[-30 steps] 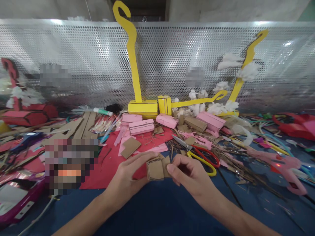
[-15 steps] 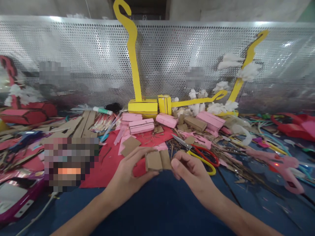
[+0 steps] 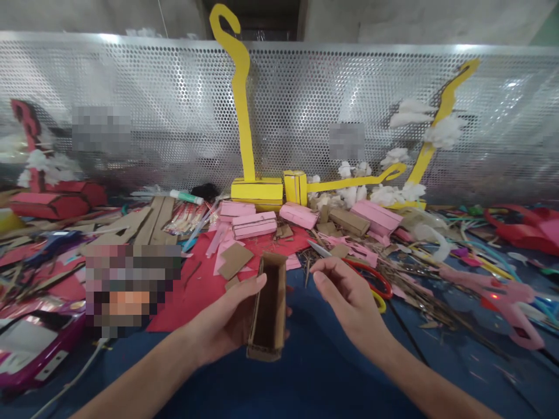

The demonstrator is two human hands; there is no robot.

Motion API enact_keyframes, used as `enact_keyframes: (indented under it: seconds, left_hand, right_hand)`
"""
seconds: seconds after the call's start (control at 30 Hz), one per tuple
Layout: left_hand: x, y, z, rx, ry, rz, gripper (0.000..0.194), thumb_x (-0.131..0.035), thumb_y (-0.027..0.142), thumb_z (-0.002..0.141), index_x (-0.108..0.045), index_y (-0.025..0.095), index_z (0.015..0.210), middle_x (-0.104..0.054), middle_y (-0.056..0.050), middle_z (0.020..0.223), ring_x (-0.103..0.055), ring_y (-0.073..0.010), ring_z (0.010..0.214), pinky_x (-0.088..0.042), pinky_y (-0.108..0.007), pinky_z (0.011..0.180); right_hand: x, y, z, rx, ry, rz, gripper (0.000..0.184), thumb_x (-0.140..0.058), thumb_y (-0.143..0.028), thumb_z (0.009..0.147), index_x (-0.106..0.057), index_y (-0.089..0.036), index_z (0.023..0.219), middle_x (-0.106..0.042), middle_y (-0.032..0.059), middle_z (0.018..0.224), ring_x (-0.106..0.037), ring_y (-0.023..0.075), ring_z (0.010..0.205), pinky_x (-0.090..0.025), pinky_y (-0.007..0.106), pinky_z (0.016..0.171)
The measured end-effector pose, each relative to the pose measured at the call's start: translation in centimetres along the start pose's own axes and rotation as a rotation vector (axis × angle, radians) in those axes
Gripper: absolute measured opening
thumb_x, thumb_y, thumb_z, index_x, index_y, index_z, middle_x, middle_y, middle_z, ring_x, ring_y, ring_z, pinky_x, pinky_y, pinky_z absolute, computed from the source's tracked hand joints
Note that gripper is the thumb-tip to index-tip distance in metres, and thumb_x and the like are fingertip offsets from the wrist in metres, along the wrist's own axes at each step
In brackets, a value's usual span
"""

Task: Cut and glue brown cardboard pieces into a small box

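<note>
My left hand (image 3: 231,317) is closed around a small open cardboard box (image 3: 267,308). The box is long and narrow, and its hollow inside faces me. My left thumb presses on its left wall, with the other fingers wrapped underneath and partly hidden. To the right of the box, my right hand (image 3: 345,294) hovers with loosely curled fingers, apart from the box and with nothing visible in it. Scissors (image 3: 369,273) with red and yellow handles lie just behind my right hand. Flat cardboard pieces (image 3: 236,260) rest beyond my left hand.
Pink-covered boxes (image 3: 254,225) and a yellow hook-shaped piece (image 3: 242,110) on a yellow base stand at the back, before a perforated metal panel (image 3: 297,87). A pink glue gun (image 3: 502,291) lies right, near dry twigs (image 3: 437,305). A purple-and-white object (image 3: 39,340) sits left.
My left hand has turned the cardboard box so that its open hollow faces me and its length points away from me. My right hand has come off the cardboard and moved slightly right.
</note>
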State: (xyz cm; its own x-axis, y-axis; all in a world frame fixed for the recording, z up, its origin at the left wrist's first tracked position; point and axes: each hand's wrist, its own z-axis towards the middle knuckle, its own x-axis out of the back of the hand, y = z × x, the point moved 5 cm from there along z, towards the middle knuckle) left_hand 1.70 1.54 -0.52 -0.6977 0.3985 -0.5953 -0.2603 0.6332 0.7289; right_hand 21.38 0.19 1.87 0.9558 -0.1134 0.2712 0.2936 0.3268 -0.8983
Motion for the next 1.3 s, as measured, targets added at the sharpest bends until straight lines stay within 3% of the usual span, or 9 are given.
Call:
enact_keyframes:
  seconds: [0.13,0.3,0.43,0.6,0.9,1.1,1.3]
  left_hand:
    - [-0.2,-0.8,0.3,0.007,0.011,0.093,0.048,-0.071,0.047,0.088,-0.059,0.019,0.126,-0.073,-0.011,0.11,-0.072,-0.0239,0.098,-0.056,-0.041,0.092]
    - [-1.2,-1.5,0.4,-0.068,-0.11,0.308,0.056,-0.072,0.039,0.089,-0.05,0.024,0.138,-0.065,-0.01,0.128,-0.066,-0.0223,0.113,-0.052,-0.036,0.097]
    - [-1.7,-1.4,0.4,-0.186,-0.137,0.515,0.057,-0.073,0.044,0.086,-0.052,0.022,0.134,-0.064,-0.006,0.119,-0.06,-0.023,0.116,-0.046,-0.039,0.105]
    - [-2.2,-1.4,0.1,-0.254,-0.122,0.711,0.052,-0.071,0.044,0.088,-0.05,0.022,0.129,-0.06,-0.004,0.113,-0.056,-0.0223,0.112,-0.047,-0.036,0.1]
    - [-1.9,-2.1,-0.4,-0.2,-0.134,0.746,0.062,-0.068,0.045,0.09,-0.039,0.028,0.142,-0.057,-0.002,0.112,-0.05,-0.0249,0.123,-0.048,-0.034,0.099]
    - [-2.2,-1.9,-0.5,-0.237,-0.14,0.753,0.063,-0.068,0.043,0.09,-0.039,0.029,0.145,-0.057,-0.003,0.119,-0.054,-0.0239,0.118,-0.048,-0.037,0.101]
    - [-3.0,-1.9,-0.6,-0.272,-0.192,0.675,0.067,-0.071,0.04,0.089,-0.039,0.028,0.146,-0.058,-0.006,0.128,-0.054,-0.025,0.12,-0.048,-0.039,0.104]
  right_hand:
    - [0.1,-0.8,0.1,0.087,0.007,-0.157,0.016,-0.056,-0.035,0.098,-0.059,-0.022,0.105,-0.058,0.0011,0.083,-0.054,0.0164,0.073,-0.045,0.029,0.068]
    - [-0.3,-2.0,-0.1,0.265,-0.046,-0.383,0.01,-0.064,-0.021,0.089,-0.062,-0.023,0.099,-0.057,0.0016,0.086,-0.055,0.018,0.079,-0.045,0.029,0.072]
    - [-0.8,-2.5,-0.3,0.325,-0.066,-0.483,0.013,-0.061,-0.011,0.084,-0.06,-0.022,0.09,-0.057,0.0009,0.084,-0.056,0.0181,0.081,-0.044,0.03,0.073]
    - [-0.8,-3.0,-0.8,0.372,-0.01,-0.55,0.017,-0.058,-0.005,0.08,-0.056,-0.022,0.082,-0.057,-0.0001,0.079,-0.055,0.0174,0.076,-0.04,0.03,0.071]
    - [-0.8,-4.0,-1.2,0.45,0.033,-0.638,0.02,-0.056,-0.004,0.079,-0.05,-0.022,0.075,-0.057,-0.0007,0.074,-0.054,0.0169,0.073,-0.038,0.031,0.071]
    - [-0.7,-4.3,-1.3,0.493,0.013,-0.686,0.02,-0.061,-0.006,0.08,-0.064,-0.021,0.093,-0.064,0.0016,0.084,-0.056,0.0188,0.08,-0.038,0.033,0.075]
    - [-0.7,-4.8,-1.9,0.618,0.045,-0.671,0.02,-0.06,-0.002,0.08,-0.066,-0.019,0.086,-0.064,0.0006,0.075,-0.052,0.0187,0.074,-0.036,0.034,0.072]
